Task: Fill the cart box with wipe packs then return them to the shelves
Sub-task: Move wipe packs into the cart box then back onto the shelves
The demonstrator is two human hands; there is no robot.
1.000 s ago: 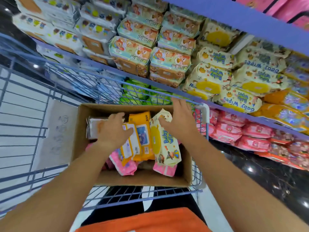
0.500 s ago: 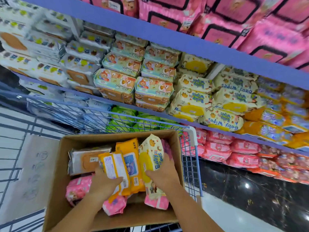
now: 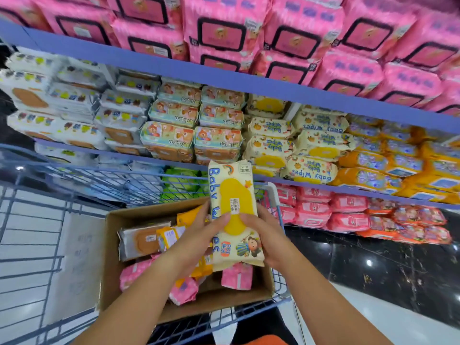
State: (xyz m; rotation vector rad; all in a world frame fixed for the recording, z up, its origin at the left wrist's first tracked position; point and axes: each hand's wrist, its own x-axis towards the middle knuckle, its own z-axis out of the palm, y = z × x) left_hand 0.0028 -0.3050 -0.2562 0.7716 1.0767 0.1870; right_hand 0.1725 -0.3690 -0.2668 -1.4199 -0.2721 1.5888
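Here both hands (image 3: pixel 231 235) hold a "Baby Wipes" pack (image 3: pixel 234 215).

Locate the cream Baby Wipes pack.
Head view, centre: the cream Baby Wipes pack is held upright over the cardboard box, between the left hand and right hand.

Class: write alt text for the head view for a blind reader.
A left hand and right hand hold a cream Baby Wipes pack upright over a cardboard box of wipe packs in a blue cart, before stocked shelves.
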